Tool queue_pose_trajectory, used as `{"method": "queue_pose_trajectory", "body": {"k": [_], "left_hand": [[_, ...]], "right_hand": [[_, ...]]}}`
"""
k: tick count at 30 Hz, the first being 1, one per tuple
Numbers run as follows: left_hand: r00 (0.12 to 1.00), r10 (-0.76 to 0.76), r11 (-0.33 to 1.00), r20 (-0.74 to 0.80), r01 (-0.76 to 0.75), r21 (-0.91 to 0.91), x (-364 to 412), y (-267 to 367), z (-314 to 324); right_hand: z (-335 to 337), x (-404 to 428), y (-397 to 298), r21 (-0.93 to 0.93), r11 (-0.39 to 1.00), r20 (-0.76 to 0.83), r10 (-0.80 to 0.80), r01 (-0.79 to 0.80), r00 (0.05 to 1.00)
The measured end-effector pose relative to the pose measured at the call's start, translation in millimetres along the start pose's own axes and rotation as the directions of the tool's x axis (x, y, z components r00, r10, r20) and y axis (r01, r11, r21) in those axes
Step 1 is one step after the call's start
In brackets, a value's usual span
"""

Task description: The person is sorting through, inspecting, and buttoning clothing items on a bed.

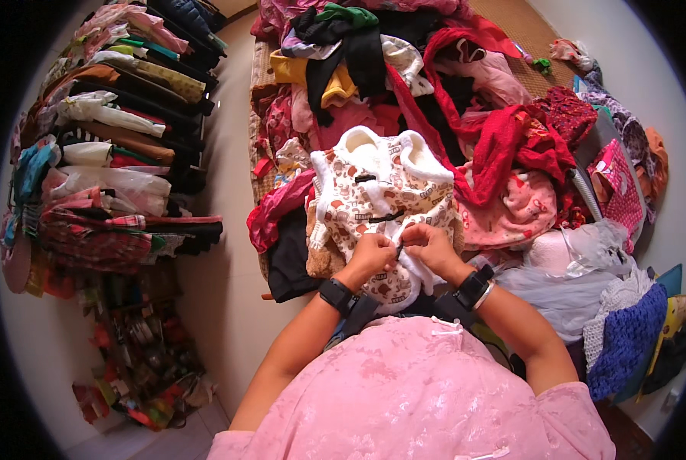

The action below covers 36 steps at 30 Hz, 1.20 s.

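Observation:
A small white vest (348,207) with a brown bear print and fleecy white edges lies front side up before me. Two dark toggle fastenings cross its front, the upper one (371,179) near the collar. My left hand (374,256) pinches the left side of a lower dark fastening (400,250). From the other side, my right hand (429,247) grips the same fastening and the white front edge. Both hands rest close together over the vest's lower front. Part of a brown fleecy garment (324,260) shows beneath the vest; the rest of it is hidden.
Heaped clothes surround the vest, among them a red cloth (498,149), a pink printed garment (527,201) and black fabric (290,259). Grey tulle (544,293) and a blue knitted piece (627,339) lie at right. A full clothes rack (118,138) stands at left.

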State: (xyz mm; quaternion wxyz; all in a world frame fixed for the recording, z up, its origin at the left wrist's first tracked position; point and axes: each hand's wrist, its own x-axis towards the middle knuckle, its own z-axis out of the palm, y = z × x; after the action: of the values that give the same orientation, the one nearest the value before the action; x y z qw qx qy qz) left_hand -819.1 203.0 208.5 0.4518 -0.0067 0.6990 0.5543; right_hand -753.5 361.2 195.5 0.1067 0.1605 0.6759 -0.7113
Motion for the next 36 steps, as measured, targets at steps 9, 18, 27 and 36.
{"method": "queue_pose_trajectory", "body": {"k": [9,18,27,36], "left_hand": [[0.999,0.004,0.997,0.043,0.0,-0.081,-4,-4,1],[0.63,0.659,0.684,-0.411,-0.275,0.675,-27,-26,-37],[0.735,0.326,0.922,-0.595,-0.107,0.373,32,-36,-91],[0.842,0.247,0.843,-0.48,-0.431,-0.322,-9,10,-83]], "right_hand": [[1,-5,9,0.014,0.998,-0.016,-0.064,0.064,0.998],[-79,5,31,-0.493,0.869,-0.631,-0.332,-0.032,0.701],[-82,100,26,-0.41,0.909,-0.487,-0.149,-0.074,0.86],[-131,117,-26,-0.049,0.973,-0.656,-0.201,0.225,0.727]]}}
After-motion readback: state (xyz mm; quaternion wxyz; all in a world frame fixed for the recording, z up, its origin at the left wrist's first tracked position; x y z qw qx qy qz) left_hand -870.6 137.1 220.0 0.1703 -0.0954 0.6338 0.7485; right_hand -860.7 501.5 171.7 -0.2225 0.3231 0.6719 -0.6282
